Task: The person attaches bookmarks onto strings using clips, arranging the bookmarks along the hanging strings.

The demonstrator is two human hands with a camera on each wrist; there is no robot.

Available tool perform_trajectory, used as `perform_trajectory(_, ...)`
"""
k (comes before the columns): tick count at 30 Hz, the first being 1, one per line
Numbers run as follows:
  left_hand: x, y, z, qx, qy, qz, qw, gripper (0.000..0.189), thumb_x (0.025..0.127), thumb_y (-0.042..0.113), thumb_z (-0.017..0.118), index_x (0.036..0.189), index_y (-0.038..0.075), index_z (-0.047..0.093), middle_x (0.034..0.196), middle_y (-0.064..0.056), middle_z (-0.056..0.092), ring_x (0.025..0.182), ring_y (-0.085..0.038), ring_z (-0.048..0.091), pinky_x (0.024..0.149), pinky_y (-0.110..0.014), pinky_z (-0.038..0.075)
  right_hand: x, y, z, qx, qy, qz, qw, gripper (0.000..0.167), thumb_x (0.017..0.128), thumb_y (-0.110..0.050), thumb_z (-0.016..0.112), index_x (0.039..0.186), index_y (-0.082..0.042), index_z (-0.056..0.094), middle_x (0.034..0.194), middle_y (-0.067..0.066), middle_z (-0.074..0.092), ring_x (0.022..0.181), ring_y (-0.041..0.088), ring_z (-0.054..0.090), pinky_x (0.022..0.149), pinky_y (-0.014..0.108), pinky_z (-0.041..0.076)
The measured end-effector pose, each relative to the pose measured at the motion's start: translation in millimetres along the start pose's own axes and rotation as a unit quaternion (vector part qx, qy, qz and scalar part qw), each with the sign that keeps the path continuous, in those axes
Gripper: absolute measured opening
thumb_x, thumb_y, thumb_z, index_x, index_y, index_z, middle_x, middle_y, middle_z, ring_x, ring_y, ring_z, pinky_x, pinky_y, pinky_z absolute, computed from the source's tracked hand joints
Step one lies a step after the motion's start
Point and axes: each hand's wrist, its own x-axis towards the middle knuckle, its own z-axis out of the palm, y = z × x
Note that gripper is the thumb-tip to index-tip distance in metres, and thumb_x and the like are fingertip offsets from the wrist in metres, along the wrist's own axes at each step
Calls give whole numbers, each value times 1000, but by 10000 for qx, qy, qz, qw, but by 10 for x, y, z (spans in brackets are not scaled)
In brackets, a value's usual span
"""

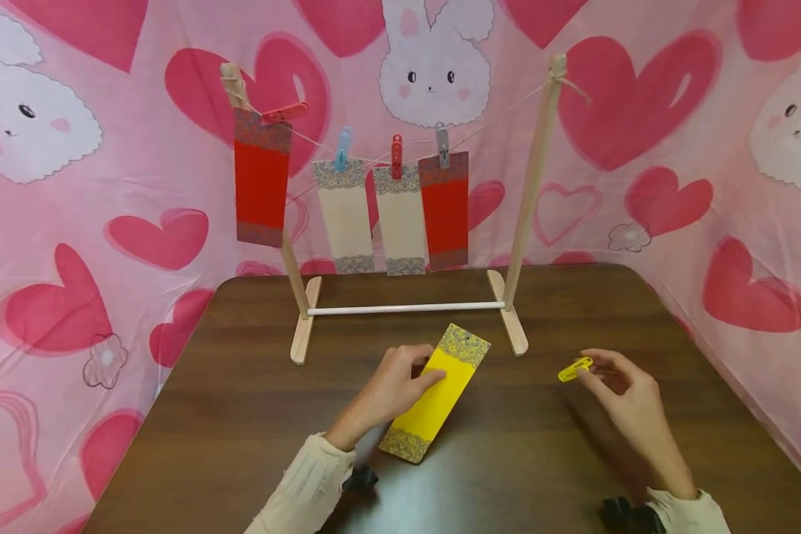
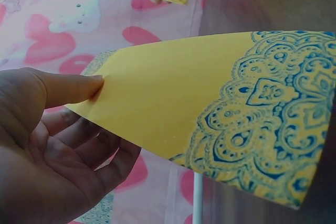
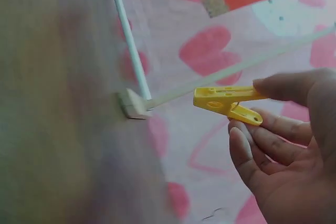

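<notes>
My left hand (image 1: 397, 386) pinches a yellow card (image 1: 434, 400) with patterned bands at both ends, thumb on its front face and fingers behind. The card slants above the table; in the left wrist view its blue-patterned end (image 2: 273, 108) points away from the hand. My right hand (image 1: 630, 400) holds a yellow clothespin (image 1: 575, 369) between thumb and fingers, to the right of the card and apart from it. The right wrist view shows the clothespin (image 3: 226, 100) held by its handle end, its nose pointing away from the fingers.
A wooden stand (image 1: 534, 178) carries a sagging string (image 1: 500, 115). On it hang two red cards (image 1: 262, 185) and two cream cards (image 1: 347, 222), with red (image 1: 397, 156), blue (image 1: 343, 150) and grey (image 1: 443, 144) clothespins. A white rod (image 1: 407, 308) joins the stand's feet on the brown table (image 1: 240, 415).
</notes>
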Motion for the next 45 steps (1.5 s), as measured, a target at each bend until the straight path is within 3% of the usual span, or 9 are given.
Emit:
perform_trajectory(7,166,62,-116,-85,119,88,9999,7,93,15,71,93,10,67,70,2,55,63,-15,50,55,-21,39,293,-341,-310,-186,-2,-962,9952,37,89,8,67,124,-3,67,105,-11,69,85,-7,58,73,5,45)
perform_trajectory(10,245,79,-159,-110,220,131,9996,7,93,15,71,96,9,68,76,2,61,65,-17,53,56,-22,42,431,-470,-419,-74,-33,-1466,9892,34,91,11,63,121,-1,69,113,0,70,91,-3,59,76,5,45)
perform_trajectory(13,316,92,-186,-186,262,120,9994,8,93,15,71,99,10,69,81,2,65,66,-16,55,58,-23,45,552,-580,-482,116,96,-1749,9845,28,85,16,66,110,3,71,108,12,69,93,3,60,77,6,46)
perform_trajectory(21,544,178,-263,-305,322,213,9988,14,94,16,71,104,7,69,92,-1,70,71,-13,61,63,-24,53,836,-962,-600,54,335,-2077,9776,22,76,15,76,93,1,73,86,6,70,75,3,62,75,8,49)
perform_trajectory(28,792,301,-351,-751,407,367,9957,27,94,16,70,118,4,67,106,-6,71,84,-14,68,75,-26,58,1117,-1339,-732,-739,78,-2446,9668,47,85,10,70,129,-4,64,109,-7,67,96,-5,57,85,7,41)
perform_trajectory(31,899,336,-363,-1003,460,399,9931,27,95,15,69,118,2,66,106,-7,71,85,-16,69,76,-27,58,1215,-1467,-772,-950,-124,-2421,9655,50,89,6,68,136,-9,61,114,-10,63,100,-7,53,86,6,38)
perform_trajectory(37,1069,383,-377,-1475,516,365,9870,28,96,15,68,119,1,64,108,-10,71,85,-20,68,77,-30,58,1400,-1606,-814,-1451,-749,-2608,9515,45,91,4,66,136,-2,58,115,11,67,98,-13,50,88,0,35)
perform_trajectory(42,1246,444,-398,-1685,625,499,9824,28,96,14,67,118,-2,63,107,-13,71,85,-22,69,78,-30,58,1563,-1724,-836,-1786,-575,-3116,9315,40,89,5,69,127,2,58,106,15,70,93,3,60,89,0,33)
perform_trajectory(45,1369,497,-400,-1795,775,592,9789,27,96,14,66,118,-2,64,106,-14,72,85,-22,69,78,-30,58,1687,-1846,-837,-1761,-436,-3289,9268,39,88,7,69,125,4,57,106,17,70,96,-1,59,91,1,34)
